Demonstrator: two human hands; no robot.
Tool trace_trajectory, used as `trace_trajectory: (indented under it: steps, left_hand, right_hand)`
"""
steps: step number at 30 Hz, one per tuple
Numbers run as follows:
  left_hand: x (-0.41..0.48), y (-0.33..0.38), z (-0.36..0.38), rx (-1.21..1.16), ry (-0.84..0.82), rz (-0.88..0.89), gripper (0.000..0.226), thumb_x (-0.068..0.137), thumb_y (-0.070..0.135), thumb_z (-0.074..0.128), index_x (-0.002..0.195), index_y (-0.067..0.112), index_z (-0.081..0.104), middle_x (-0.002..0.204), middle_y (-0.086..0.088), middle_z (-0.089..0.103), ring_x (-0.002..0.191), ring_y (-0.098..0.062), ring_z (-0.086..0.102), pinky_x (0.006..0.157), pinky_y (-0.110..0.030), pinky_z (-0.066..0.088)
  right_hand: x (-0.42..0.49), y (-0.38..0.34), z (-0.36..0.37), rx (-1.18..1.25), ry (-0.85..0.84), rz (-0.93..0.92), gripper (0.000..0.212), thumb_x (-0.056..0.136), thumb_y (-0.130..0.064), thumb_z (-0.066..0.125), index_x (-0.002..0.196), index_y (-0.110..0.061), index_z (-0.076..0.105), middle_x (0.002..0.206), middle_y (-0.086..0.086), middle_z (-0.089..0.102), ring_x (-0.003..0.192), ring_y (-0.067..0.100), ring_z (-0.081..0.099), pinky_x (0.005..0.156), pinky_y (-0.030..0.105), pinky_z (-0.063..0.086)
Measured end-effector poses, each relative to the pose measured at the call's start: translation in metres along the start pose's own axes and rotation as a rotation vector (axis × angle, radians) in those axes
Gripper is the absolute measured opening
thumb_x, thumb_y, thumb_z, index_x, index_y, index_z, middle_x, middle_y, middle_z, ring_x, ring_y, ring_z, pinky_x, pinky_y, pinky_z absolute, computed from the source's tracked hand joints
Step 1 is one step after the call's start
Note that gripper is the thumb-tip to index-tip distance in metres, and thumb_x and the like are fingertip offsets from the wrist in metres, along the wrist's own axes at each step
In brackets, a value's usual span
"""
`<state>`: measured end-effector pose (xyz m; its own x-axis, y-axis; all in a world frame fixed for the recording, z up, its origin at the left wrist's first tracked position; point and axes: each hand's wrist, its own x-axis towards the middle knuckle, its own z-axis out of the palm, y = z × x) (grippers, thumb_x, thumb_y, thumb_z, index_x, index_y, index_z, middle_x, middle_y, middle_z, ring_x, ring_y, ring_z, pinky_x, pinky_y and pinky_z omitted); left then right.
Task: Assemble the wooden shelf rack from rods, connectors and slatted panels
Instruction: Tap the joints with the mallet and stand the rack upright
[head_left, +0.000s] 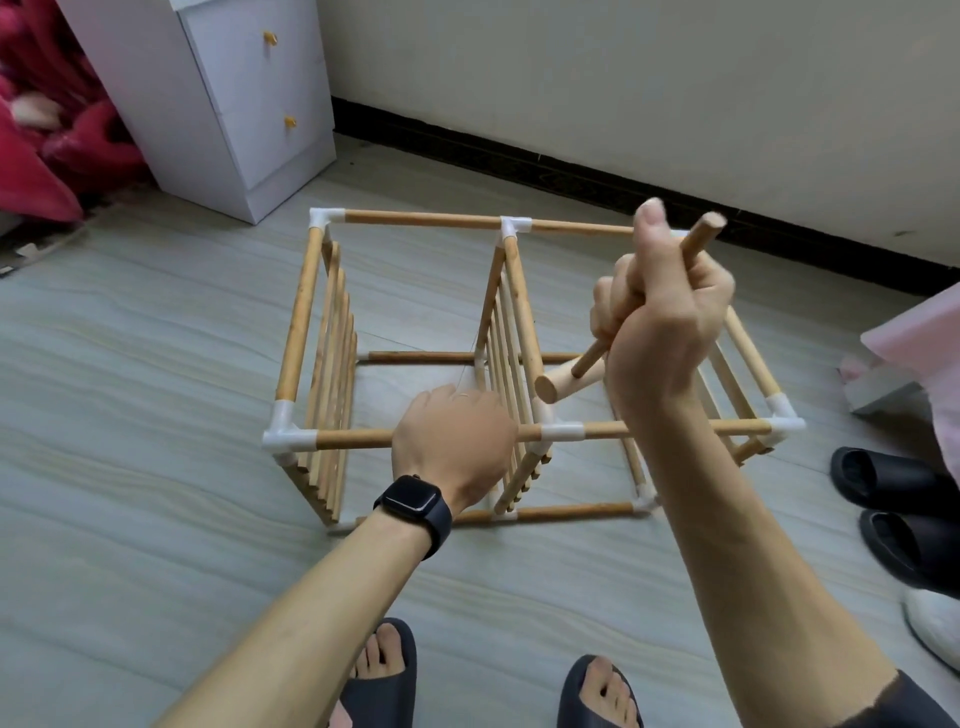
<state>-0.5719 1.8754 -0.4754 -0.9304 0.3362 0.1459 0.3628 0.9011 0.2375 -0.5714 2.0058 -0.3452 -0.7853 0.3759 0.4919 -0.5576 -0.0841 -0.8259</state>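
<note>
Right hand (665, 322) clenches wooden mallet (566, 380); left hand (454, 436) covers front rod (353, 439), fingers hidden.

Grey wood-grain floor (156, 364). Bears rack (521, 312) mid-scene and white cabinet (223, 104) far left. Holds black slippers (883, 483) at right.

Rack (415, 222), slat panels upright, sits under the left grip (452, 441), which wraps its near top rod (353, 439); small mallet (566, 382) tilted in right grip (665, 322).
</note>
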Motion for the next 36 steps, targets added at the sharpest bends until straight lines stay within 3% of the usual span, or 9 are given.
trace_trajectory:
  steps: [6,10,14,19,25,27,29,31,36]
  left_hand:
    - [-0.001,0.000,-0.003,0.017,0.012,0.006,0.050,0.094,0.034,0.028,0.095,0.018,0.075,0.087,-0.002,0.075,0.091,-0.029,0.066,0.077,-0.040,0.051]
    - [-0.001,0.000,-0.004,0.016,0.013,0.001,0.052,0.095,0.035,0.026,0.094,0.019,0.075,0.085,0.000,0.075,0.089,-0.028,0.067,0.075,-0.038,0.050]
    - [-0.003,0.001,-0.006,0.008,-0.033,0.013,0.057,0.095,0.038,0.020,0.103,0.021,0.074,0.094,0.001,0.076,0.097,-0.026,0.065,0.081,-0.038,0.048]
    - [-0.001,-0.001,-0.003,0.007,-0.015,-0.003,0.055,0.095,0.037,0.023,0.097,0.020,0.075,0.083,0.000,0.075,0.087,-0.027,0.067,0.075,-0.038,0.050]
    - [-0.001,-0.006,-0.002,0.011,-0.045,0.023,0.064,0.094,0.040,0.015,0.101,0.026,0.077,0.094,0.003,0.077,0.101,-0.025,0.065,0.087,-0.037,0.047]
    - [0.000,-0.012,-0.004,0.027,-0.022,0.043,0.064,0.094,0.041,0.015,0.116,0.029,0.075,0.095,0.002,0.077,0.104,-0.026,0.066,0.088,-0.037,0.048]
    - [0.003,-0.023,-0.009,0.048,0.009,0.051,0.063,0.094,0.042,0.017,0.131,0.026,0.066,0.095,-0.002,0.077,0.106,-0.028,0.067,0.089,-0.040,0.048]
    - [0.006,-0.039,-0.012,0.100,-0.025,0.043,0.070,0.092,0.046,0.011,0.146,0.025,0.051,0.110,-0.002,0.075,0.119,-0.026,0.060,0.098,-0.043,0.044]
    - [0.013,-0.075,-0.025,0.106,-0.052,-0.050,0.080,0.082,0.050,0.017,0.155,0.022,0.034,0.138,-0.006,0.059,0.135,-0.024,0.045,0.113,-0.049,0.029]
  right_hand:
    - [-0.032,0.018,0.004,-0.212,-0.013,0.144,0.046,0.099,-0.016,0.049,0.054,-0.020,0.043,0.043,-0.013,0.035,0.036,0.009,0.030,0.037,0.029,0.021]
    - [-0.015,0.002,-0.005,-0.006,-0.052,-0.077,0.042,0.101,-0.019,0.049,0.060,-0.030,0.050,0.046,-0.016,0.039,0.034,0.004,0.033,0.035,0.020,0.025]
    - [-0.039,0.014,0.004,-0.252,0.026,0.096,0.044,0.099,-0.014,0.047,0.056,-0.018,0.043,0.044,-0.006,0.034,0.037,0.010,0.031,0.037,0.034,0.022]
    - [-0.025,0.010,-0.004,-0.013,-0.023,-0.096,0.042,0.099,-0.017,0.048,0.059,-0.028,0.051,0.047,-0.017,0.039,0.036,0.003,0.033,0.038,0.020,0.027]
    - [-0.031,0.025,-0.021,-0.168,0.113,0.126,0.042,0.098,-0.013,0.044,0.057,-0.017,0.041,0.043,-0.011,0.035,0.037,0.009,0.031,0.039,0.029,0.024]
    - [-0.029,0.019,-0.035,-0.152,0.169,0.140,0.041,0.101,-0.022,0.043,0.060,-0.015,0.043,0.050,-0.008,0.040,0.044,0.013,0.038,0.046,0.030,0.033]
    - [-0.038,0.012,-0.054,-0.150,0.228,0.191,0.039,0.101,-0.037,0.042,0.070,-0.015,0.051,0.067,0.000,0.053,0.067,0.020,0.056,0.071,0.034,0.051]
    - [-0.051,0.000,-0.077,-0.259,0.335,0.250,0.046,0.100,-0.056,0.037,0.082,-0.021,0.061,0.084,0.000,0.063,0.091,0.021,0.063,0.094,0.038,0.050]
    - [-0.094,-0.040,-0.136,-0.208,0.374,0.406,0.050,0.099,-0.065,0.037,0.088,-0.026,0.067,0.062,0.003,0.048,0.051,0.014,0.045,0.051,0.026,0.043]
